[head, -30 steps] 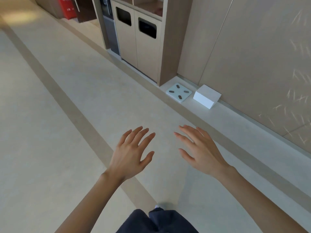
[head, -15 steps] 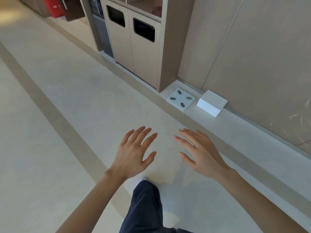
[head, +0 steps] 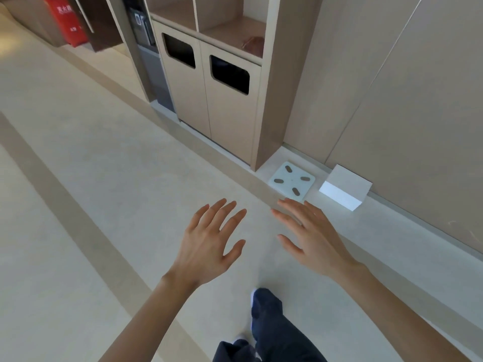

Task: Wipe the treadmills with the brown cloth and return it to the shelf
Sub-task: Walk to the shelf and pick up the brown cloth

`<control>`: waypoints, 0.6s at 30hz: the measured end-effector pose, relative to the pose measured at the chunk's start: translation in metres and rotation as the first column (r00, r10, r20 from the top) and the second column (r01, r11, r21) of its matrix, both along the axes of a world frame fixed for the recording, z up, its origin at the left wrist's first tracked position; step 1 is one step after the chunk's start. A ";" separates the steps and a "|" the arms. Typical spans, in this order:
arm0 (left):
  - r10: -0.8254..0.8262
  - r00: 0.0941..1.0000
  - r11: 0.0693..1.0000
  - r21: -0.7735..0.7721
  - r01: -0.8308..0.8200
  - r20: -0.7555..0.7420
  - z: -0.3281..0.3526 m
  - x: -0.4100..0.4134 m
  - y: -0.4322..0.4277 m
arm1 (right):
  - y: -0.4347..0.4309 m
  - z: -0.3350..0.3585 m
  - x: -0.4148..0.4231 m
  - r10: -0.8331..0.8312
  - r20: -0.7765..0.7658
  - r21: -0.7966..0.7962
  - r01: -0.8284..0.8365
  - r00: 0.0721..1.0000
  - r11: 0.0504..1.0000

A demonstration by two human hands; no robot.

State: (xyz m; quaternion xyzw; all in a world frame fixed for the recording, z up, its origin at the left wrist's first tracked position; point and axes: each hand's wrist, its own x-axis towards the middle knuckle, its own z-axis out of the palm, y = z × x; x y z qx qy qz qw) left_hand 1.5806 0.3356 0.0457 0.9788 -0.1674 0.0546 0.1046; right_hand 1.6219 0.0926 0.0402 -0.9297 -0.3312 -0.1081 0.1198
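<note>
pale beige floor (head: 130,152) with darker stripe (head: 65,197); tan panelled wall (head: 405,100); cabinet (head: 230,121) with two dark slots, shelves (head: 235,30) above; scale (head: 292,183) and white box (head: 345,188) on low ledge (head: 392,231); red case (head: 68,19) far left.

red cabinet (head: 68,22) | white characters, perhaps Chinese | too blurred to read

My one camera rides on my head, wide-angled, facing forward and steeply down at the floor (head: 91,178). It sees my left hand (head: 206,244) close at 7 o'clock and my right hand (head: 313,239) at 5, while the cabinet (head: 230,121) stands farther off at 12 and the wall (head: 405,100) at 2.
</note>
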 end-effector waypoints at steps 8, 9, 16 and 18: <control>0.067 0.998 0.998 -0.006 -0.067 -0.002 -0.010 0.121 0.045 | 0.041 -0.018 0.148 0.097 0.018 -0.027 -0.096 0.995 0.995; 0.056 0.998 0.998 0.004 -0.056 0.005 -0.006 0.143 0.050 | 0.046 -0.016 0.169 0.100 0.019 -0.020 -0.100 0.995 0.995; 0.035 0.997 0.999 -0.001 -0.035 0.075 0.007 0.290 0.078 | 0.075 0.003 0.306 0.106 0.102 -0.012 -0.106 0.989 0.994; 0.035 0.996 0.999 -0.014 -0.034 0.083 0.004 0.319 0.087 | 0.085 0.004 0.332 0.110 0.093 -0.029 -0.108 0.990 0.994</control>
